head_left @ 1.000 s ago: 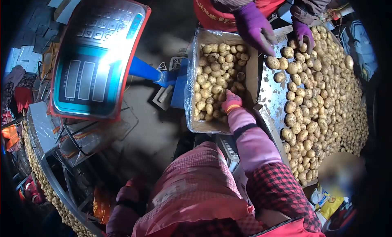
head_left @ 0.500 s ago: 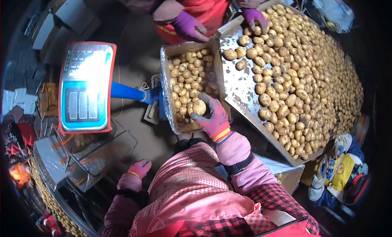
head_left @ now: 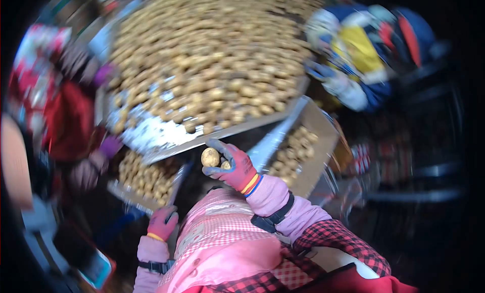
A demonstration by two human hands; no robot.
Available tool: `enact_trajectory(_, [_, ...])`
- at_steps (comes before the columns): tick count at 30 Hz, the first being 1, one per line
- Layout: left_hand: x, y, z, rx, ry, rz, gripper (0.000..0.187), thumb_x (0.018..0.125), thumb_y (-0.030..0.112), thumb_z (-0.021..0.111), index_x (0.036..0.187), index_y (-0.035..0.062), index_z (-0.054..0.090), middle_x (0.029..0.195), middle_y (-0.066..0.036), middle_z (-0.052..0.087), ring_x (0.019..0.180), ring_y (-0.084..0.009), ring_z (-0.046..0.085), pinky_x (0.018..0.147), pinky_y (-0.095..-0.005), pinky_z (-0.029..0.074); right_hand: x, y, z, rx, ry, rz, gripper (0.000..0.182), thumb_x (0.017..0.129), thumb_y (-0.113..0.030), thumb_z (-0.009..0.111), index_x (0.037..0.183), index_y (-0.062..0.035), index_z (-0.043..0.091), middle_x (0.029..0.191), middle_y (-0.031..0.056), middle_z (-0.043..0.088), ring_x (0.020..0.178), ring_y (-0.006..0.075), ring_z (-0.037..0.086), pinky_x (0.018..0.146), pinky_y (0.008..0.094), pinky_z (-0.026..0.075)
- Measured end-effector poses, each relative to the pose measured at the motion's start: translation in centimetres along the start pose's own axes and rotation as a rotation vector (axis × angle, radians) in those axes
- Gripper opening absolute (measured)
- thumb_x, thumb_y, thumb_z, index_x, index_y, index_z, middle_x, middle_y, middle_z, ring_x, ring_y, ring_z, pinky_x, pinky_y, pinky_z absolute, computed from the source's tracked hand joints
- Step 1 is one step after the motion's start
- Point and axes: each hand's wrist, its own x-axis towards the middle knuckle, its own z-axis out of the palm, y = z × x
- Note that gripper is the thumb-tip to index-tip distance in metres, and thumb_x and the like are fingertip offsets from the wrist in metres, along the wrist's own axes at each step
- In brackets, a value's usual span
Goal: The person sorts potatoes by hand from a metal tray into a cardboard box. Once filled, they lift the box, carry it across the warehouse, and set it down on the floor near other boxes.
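Observation:
My right hand, in a pink glove with grey fingertips, is closed around potatoes in front of my apron. One round potato sits between thumb and fingers, and a second potato shows partly in the palm. Lower left, my left hand, gloved alike, hangs loosely open beside the near corner of a potato-filled box, with nothing visible in it. Beyond my right hand lies the near edge of the sorting table, heaped with potatoes.
Right of my right hand stands another cardboard box, plastic-lined and part filled with potatoes. A co-worker's purple-gloved hand is by the left box. The scale display is at lower left, and a bundle of coloured cloth at upper right.
The view has swung to the right, blurring the surroundings. My right hand has left the space over the box with its potato, and a second potato now shows in it.

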Motion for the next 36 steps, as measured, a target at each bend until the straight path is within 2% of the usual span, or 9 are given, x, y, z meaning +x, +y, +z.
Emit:
enact_trajectory(3, [4.9,2.0,0.9,0.016,-0.154,0.168,0.033,0.081,0.023,0.066,0.109,0.0054,0.067,0.111,-0.014,0.065,0.108,-0.0306,0.058,0.096,-0.0389,0.044,-4.8,5.2,-4.4,0.322,0.337,-0.018,0.071,0.073,-0.010,0.079,0.136,-0.0055,0.046,0.131,0.0118,0.055,0.118,0.0175,0.053,0.098,0.0307,0.043])
enact_trajectory(12, [13.3,6.2,4.0,0.197,-0.445,0.455,0.034,0.078,0.020,0.067,0.109,0.0056,0.066,0.112,-0.013,0.065,0.108,-0.0306,0.059,0.096,-0.0387,0.044,-25.2,10.3,-21.9,-0.246,1.362,0.215,0.071,0.077,-0.010,0.073,0.140,-0.0102,0.040,0.126,0.0161,0.058,0.110,0.0250,0.059,0.095,0.0340,0.045])
enact_trajectory(14, [13.4,6.8,3.6,0.227,-0.483,0.435,0.034,0.077,0.020,0.068,0.108,0.0059,0.067,0.112,-0.013,0.065,0.108,-0.0298,0.059,0.096,-0.0385,0.044,-31.1,16.4,-26.5,-0.608,1.533,0.708,0.079,0.073,-0.029,0.077,0.139,-0.0078,0.038,0.124,0.0213,0.057,0.112,0.0356,0.057,0.095,0.0408,0.044])
enact_trajectory(16, [13.5,6.1,3.7,0.188,-0.462,0.429,0.034,0.077,0.020,0.069,0.108,0.0053,0.067,0.112,-0.014,0.065,0.107,-0.0295,0.059,0.095,-0.0382,0.044,-33.4,19.5,-28.1,-0.272,1.516,1.113,0.089,0.064,-0.033,0.082,0.138,-0.0073,0.039,0.126,0.0213,0.056,0.116,0.0352,0.055,0.096,0.0400,0.043])
enact_trajectory(18, [12.8,3.8,3.0,0.155,-0.328,0.402,0.034,0.077,0.022,0.069,0.107,0.0053,0.067,0.109,-0.015,0.066,0.106,-0.0300,0.060,0.094,-0.0380,0.045,-31.7,23.5,-26.3,-0.201,1.394,0.941,0.076,0.071,-0.029,0.078,0.134,-0.0054,0.044,0.125,0.0195,0.057,0.115,0.0328,0.055,0.098,0.0389,0.042])
enact_trajectory(22, [10.8,1.3,0.9,0.149,-0.237,0.274,0.032,0.077,0.023,0.070,0.105,0.0066,0.068,0.108,-0.014,0.066,0.104,-0.0310,0.060,0.093,-0.0384,0.046,-21.0,20.8,-20.7,1.000,0.991,0.604,0.043,0.088,-0.023,0.063,0.127,-0.0072,0.053,0.117,0.0136,0.061,0.094,0.0264,0.063,0.080,0.0401,0.052])
enact_trajectory(28, [5.0,1.0,-2.4,0.093,-0.079,-0.028,0.037,0.082,0.036,0.063,0.107,0.0094,0.068,0.110,-0.014,0.065,0.106,-0.0318,0.059,0.093,-0.0407,0.045,-2.0,13.1,-18.0,0.975,0.222,0.300,0.045,0.089,-0.028,0.063,0.127,-0.0058,0.052,0.094,0.0064,0.062,0.069,0.0133,0.061,0.057,0.0253,0.052])
enact_trajectory(30, [2.1,-1.9,-1.4,0.089,0.040,-0.094,0.038,0.083,0.038,0.061,0.110,0.0116,0.067,0.112,-0.013,0.065,0.108,-0.0316,0.057,0.094,-0.0408,0.044,2.5,13.4,-13.7,0.816,0.221,0.398,0.043,0.090,-0.029,0.063,0.125,-0.0054,0.054,0.091,0.0072,0.063,0.065,0.0144,0.062,0.052,0.0278,0.054])
enact_trajectory(36, [-8.6,-6.8,1.7,-0.102,0.237,-0.533,0.048,0.083,0.045,0.060,0.116,0.0115,0.063,0.119,-0.014,0.061,0.114,-0.0312,0.055,0.098,-0.0407,0.042,7.8,3.6,0.6,0.531,-0.518,0.585,0.043,0.091,-0.030,0.061,0.125,-0.0039,0.052,0.087,0.0080,0.064,0.059,0.0150,0.061,0.053,0.0293,0.054])
